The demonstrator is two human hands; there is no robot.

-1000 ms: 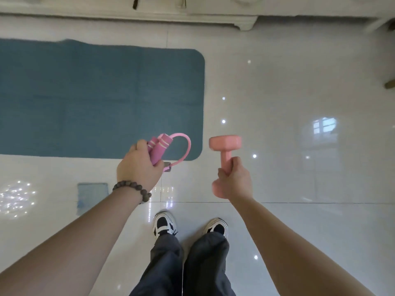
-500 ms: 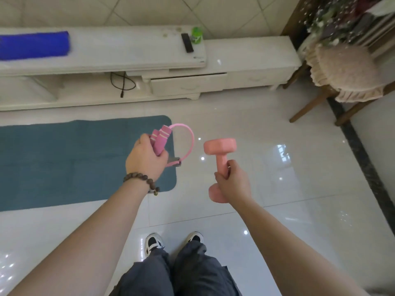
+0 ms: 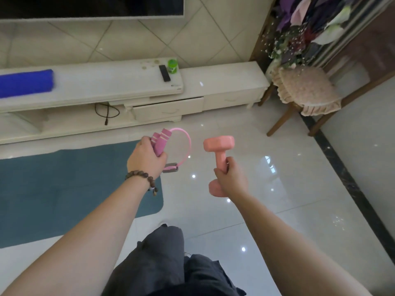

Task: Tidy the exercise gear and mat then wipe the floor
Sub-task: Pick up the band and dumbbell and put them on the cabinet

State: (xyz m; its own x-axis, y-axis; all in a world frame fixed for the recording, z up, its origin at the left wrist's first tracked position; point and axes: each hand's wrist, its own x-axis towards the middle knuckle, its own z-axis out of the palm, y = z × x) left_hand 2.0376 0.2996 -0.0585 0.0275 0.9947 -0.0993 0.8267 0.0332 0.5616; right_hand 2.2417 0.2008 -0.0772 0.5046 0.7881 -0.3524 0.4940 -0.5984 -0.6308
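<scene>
The pink dumbbell (image 3: 218, 161) is off the floor, carried upright in the right hand (image 3: 230, 178), whose fingers are wrapped round the narrow handle between the two heads; gripping at the middle keeps the weight balanced so neither end drags the wrist over. Just beside it, the left hand (image 3: 146, 160) is curled round the two pink foam handles of a resistance band (image 3: 171, 146), its thin pink loop arching out to the right of the knuckles and a grey strap piece hanging below the fist, bundled that way, I would judge, so nothing trails. A beaded bracelet (image 3: 142, 178) sits on that wrist. Both items hang in the air above the glossy tiled floor (image 3: 267, 210), near the right-hand end of the teal exercise mat (image 3: 64, 189), which lies flat and unrolled with its far long edge close to the foot of the white TV cabinet (image 3: 224, 82). On the cabinet top lie a blue rolled towel or cloth (image 3: 25, 83) toward the left end, and a dark remote (image 3: 164, 73) beside a green-lidded jar (image 3: 173, 66) further right. A cushioned wooden chair (image 3: 305, 90) stands past the cabinet's right end. With both hands full and facing the cabinet, the gear looks headed for storage there; mat rolling and floor wiping remain undone.
</scene>
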